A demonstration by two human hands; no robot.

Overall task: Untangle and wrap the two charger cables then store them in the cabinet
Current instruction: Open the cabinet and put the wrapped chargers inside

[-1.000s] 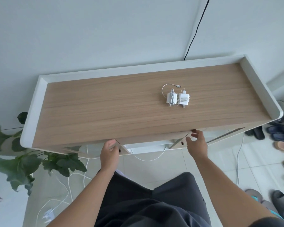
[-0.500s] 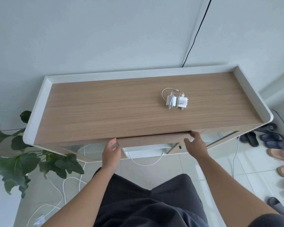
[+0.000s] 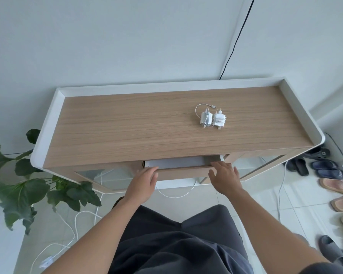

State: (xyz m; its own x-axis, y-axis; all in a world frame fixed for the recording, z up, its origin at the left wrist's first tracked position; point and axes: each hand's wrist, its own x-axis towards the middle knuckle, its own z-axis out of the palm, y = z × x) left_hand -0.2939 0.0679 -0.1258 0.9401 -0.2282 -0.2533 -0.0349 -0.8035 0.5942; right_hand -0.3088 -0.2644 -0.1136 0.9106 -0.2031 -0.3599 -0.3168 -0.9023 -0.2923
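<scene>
Standing at the cabinet (image 3: 127, 125), we have both hands on its drawer (image 3: 182, 172), which sits partly out: our right hand (image 3: 224, 176) lies on the front with fingers spread straight; our left hand (image 3: 145, 180) touches the left end, its curl unclear. Beyond the right hand, on top, lie the two charger cables (image 3: 213, 119), each wound into a tight bundle. Light and hard, we judge; best pinched across the wound body, as the loose plug end (image 3: 213, 106) may unwind.

matt wood-grain cabinet top (image 3: 147, 123) with smooth white rim; glossy white plastic chargers (image 3: 212, 120)
</scene>
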